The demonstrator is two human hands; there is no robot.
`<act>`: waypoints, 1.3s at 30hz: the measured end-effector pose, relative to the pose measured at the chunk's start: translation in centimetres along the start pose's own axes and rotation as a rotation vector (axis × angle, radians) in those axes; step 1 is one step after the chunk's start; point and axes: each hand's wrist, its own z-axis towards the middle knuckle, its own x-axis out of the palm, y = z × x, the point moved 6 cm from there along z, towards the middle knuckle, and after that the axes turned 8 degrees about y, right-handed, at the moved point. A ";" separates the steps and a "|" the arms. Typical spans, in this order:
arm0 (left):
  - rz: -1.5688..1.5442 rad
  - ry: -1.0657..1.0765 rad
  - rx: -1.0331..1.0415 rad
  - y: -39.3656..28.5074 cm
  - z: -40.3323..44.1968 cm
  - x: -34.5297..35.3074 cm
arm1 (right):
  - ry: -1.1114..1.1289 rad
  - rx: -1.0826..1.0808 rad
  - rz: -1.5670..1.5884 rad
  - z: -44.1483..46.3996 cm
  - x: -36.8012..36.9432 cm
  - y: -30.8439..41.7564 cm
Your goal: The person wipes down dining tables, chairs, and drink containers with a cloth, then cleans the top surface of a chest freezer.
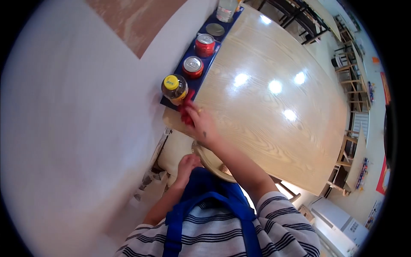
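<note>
My right hand (201, 124) reaches to the table's corner by the wall, its fingers closed on a crumpled red cloth (186, 115). The cloth touches the end of a blue display tray (200, 73). Right beside it on the tray stands a dark bottle with a yellow cap (171, 82), upright. Farther along are two red drink cans (193, 67) with silver tops. My left hand (187, 167) hangs low near my blue apron (205, 188), fingers curled in, with nothing visible in them.
The wooden table (265, 124) spreads to the right of the tray. A clear bottle (225, 10) stands at the tray's far end, against the white wall (85, 128). A wooden chair (209, 165) is close in front of me. More tables and chairs line the right side.
</note>
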 end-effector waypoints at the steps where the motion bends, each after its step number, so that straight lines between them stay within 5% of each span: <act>1: -0.007 -0.104 0.079 -1.1 0.2 -1.0 | -0.011 0.013 0.002 -1.3 -0.2 -0.3; 4: 0.053 -0.365 0.261 -5.9 0.8 -3.2 | -0.058 0.024 0.041 -5.3 -0.9 -3.6; 7: 0.154 -0.521 0.349 -9.1 3.4 -5.3 | -0.307 0.203 -0.404 -8.1 -2.2 -7.6; 10: 0.367 -0.526 0.318 -10.8 7.0 -5.5 | -0.228 0.181 -0.386 -6.4 -2.6 -9.9; 14: 0.903 -0.495 0.282 -8.4 9.8 -7.0 | -0.579 0.352 -0.470 0.2 -6.5 -15.5; 17: 0.994 -0.564 0.109 -10.4 7.5 -5.1 | -0.666 0.365 -0.495 5.6 -9.5 -19.2; 19: 1.013 -0.392 -0.040 -11.5 7.2 -3.5 | -0.653 0.321 -0.504 9.3 -11.2 -22.1; 22: 1.004 -0.487 0.020 -10.7 7.3 -4.2 | -0.560 0.219 -0.448 14.9 -13.8 -26.1; 27: 0.926 -0.432 0.169 -11.4 7.2 -3.2 | -0.534 0.080 -0.446 16.4 -11.7 -22.9; 30: 1.007 -0.425 -0.061 -10.4 7.1 -3.2 | -0.431 0.021 -0.412 13.0 -8.6 -18.6; 39: 1.049 -0.422 0.187 -8.5 9.6 -6.9 | -0.209 -0.028 -0.194 3.5 -2.7 -9.4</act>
